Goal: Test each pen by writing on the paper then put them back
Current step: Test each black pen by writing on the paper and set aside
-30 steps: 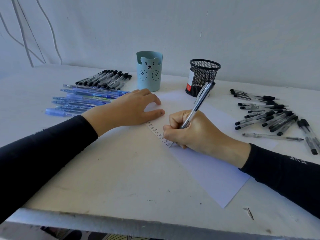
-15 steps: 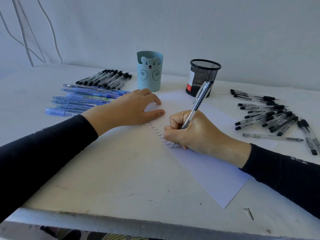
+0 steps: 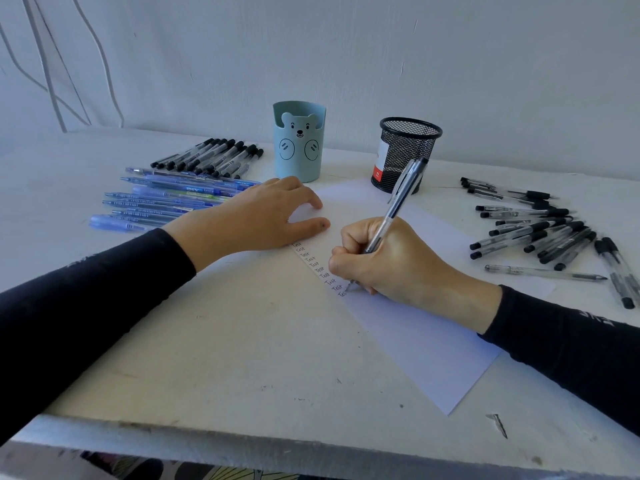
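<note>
Two hands: left hand (image 3: 256,216) spread on smooth paper (image 3: 433,351), right hand (image 3: 391,258) gripping slim pen (image 3: 398,199).

A white table (image 3: 242,341), scuffed and flecked with small dark marks, fills the view. Behind the table rises a pale wall (image 3: 346,46). At the table's far left corner, thin pale cables (image 3: 100,64) run up that wall. Near the table's front edge, toward the right, lies a small dark screw-like scrap (image 3: 498,425). Below that edge, patterned cloth (image 3: 214,474) shows.
</note>
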A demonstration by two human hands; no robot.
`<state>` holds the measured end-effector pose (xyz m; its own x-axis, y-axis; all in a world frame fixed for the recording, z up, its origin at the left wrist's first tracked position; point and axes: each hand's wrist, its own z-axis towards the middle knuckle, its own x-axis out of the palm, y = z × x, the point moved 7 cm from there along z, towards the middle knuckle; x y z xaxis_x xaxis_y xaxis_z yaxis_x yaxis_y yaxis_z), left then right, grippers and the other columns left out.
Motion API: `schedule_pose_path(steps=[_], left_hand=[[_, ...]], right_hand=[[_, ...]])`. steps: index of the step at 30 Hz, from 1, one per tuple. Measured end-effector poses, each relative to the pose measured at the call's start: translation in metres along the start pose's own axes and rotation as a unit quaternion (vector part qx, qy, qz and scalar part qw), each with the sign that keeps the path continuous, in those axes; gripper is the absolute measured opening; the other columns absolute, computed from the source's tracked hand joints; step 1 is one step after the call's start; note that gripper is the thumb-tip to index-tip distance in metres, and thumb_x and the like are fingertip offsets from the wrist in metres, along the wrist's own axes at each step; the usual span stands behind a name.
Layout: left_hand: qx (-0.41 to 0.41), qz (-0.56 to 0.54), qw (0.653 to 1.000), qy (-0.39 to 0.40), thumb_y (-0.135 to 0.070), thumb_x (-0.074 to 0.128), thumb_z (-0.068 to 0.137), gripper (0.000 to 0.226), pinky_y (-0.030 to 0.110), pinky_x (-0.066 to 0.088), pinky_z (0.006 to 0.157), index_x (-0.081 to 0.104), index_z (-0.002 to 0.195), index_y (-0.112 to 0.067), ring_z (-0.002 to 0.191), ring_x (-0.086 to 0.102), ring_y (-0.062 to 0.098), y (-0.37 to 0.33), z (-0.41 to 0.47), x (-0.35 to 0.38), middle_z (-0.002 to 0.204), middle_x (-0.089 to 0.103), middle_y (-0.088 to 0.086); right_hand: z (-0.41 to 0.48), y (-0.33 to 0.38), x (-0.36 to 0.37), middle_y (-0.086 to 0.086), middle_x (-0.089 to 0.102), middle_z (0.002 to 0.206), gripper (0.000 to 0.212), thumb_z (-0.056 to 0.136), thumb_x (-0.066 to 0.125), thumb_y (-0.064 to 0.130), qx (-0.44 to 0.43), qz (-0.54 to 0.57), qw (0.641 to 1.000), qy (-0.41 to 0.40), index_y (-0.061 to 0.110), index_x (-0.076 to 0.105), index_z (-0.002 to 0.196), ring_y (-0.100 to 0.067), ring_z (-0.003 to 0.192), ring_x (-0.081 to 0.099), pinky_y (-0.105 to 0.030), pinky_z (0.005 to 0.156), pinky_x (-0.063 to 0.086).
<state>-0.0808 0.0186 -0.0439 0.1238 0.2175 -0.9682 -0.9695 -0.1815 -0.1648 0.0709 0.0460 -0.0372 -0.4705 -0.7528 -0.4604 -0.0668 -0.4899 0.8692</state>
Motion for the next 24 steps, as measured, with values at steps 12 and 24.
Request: schedule_pose_path(steps=[12,24], left_hand=[[0.0,0.002,1.0,0.003,-0.062,0.043,0.09,0.052,0.033,0.039,0.097,0.052,0.131,-0.032,0.115,0.046,0.016,-0.001,0.0,0.0,0.131,0.049,-0.004],[0.012,-0.042,0.999,-0.028,-0.053,0.048,0.093,0.04,0.03,0.044,0.096,0.062,0.123,-0.03,0.111,0.052,0.009,0.01,-0.001,-0.006,0.12,0.056,-0.014]], right_hand=[[0.001,-0.004,-0.004,0.008,0.048,0.042,0.041,0.087,0.064,0.004,-0.006,-0.002,1.0,-0.01,0.011,0.044,0.051,-0.006,0.038,0.04,-0.017,0.043,0.036],[0.012,0.015,-0.06,0.001,0.052,0.047,0.035,0.101,0.032,0.047,-0.065,-0.208,0.973,-0.072,0.024,0.05,0.121,-0.014,0.042,0.054,-0.03,0.054,0.049]])
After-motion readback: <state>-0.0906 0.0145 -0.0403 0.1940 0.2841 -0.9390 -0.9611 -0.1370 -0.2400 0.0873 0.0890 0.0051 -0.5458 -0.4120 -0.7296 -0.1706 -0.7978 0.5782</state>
